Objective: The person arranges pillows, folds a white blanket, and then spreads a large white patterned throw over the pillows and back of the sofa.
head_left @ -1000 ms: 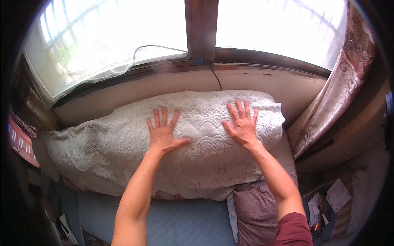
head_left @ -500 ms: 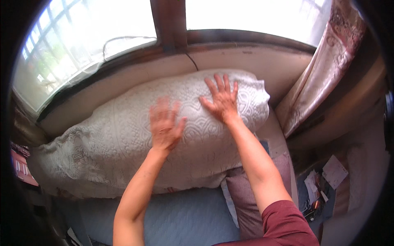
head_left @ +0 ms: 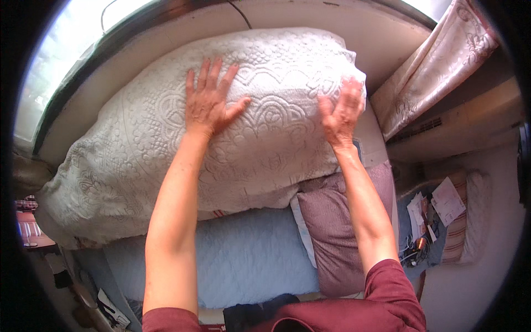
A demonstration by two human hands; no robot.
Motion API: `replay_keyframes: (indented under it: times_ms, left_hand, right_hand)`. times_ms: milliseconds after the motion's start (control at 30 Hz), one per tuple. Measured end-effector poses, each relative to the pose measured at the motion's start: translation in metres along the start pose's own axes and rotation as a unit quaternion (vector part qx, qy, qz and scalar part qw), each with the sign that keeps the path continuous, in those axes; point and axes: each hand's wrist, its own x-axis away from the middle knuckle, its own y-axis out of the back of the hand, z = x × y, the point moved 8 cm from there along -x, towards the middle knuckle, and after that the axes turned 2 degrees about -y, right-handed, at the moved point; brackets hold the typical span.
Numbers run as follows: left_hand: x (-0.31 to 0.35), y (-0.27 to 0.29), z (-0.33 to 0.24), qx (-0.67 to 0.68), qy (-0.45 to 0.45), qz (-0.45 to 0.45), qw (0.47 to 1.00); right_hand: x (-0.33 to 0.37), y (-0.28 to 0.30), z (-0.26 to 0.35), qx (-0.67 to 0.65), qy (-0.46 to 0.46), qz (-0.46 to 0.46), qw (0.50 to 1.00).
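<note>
A white bedspread [head_left: 265,144] with raised lace-like patterns covers a long bulky mound along the wall under the window; what lies beneath is hidden. My left hand [head_left: 209,104] rests flat on its upper middle, fingers spread. Toward the right end of the mound, my right hand [head_left: 340,113] is at the cover with fingers stretched upward, a little blurred. Neither hand grips anything. A purple-brown pillow [head_left: 326,238] lies below my right hand, partly behind my forearm, against the mound's lower edge.
The blue quilted mattress [head_left: 249,254] stretches in front of the mound. At right hangs a pink satin curtain [head_left: 426,72]. Papers [head_left: 448,200] and cables lie on a surface at the far right. A dark window ledge [head_left: 105,50] runs behind the mound.
My right hand has moved right, toward the end of the mound. My left hand now lies still and sharp on the cover. The view has tilted down, showing more of the mattress.
</note>
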Motion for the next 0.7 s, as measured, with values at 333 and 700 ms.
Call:
replay_keyframes:
  times_ms: [333, 700]
  left_hand:
    - [-0.002, -0.007, 0.003, -0.007, 0.012, -0.003, 1.0]
    - [0.002, -0.002, 0.006, -0.005, -0.002, -0.041, 0.999]
  right_hand:
    - [0.308, -0.074, -0.032, 0.142, -0.029, 0.73, 0.668]
    - [0.311, -0.049, -0.061, 0.185, -0.081, 0.754, 0.625]
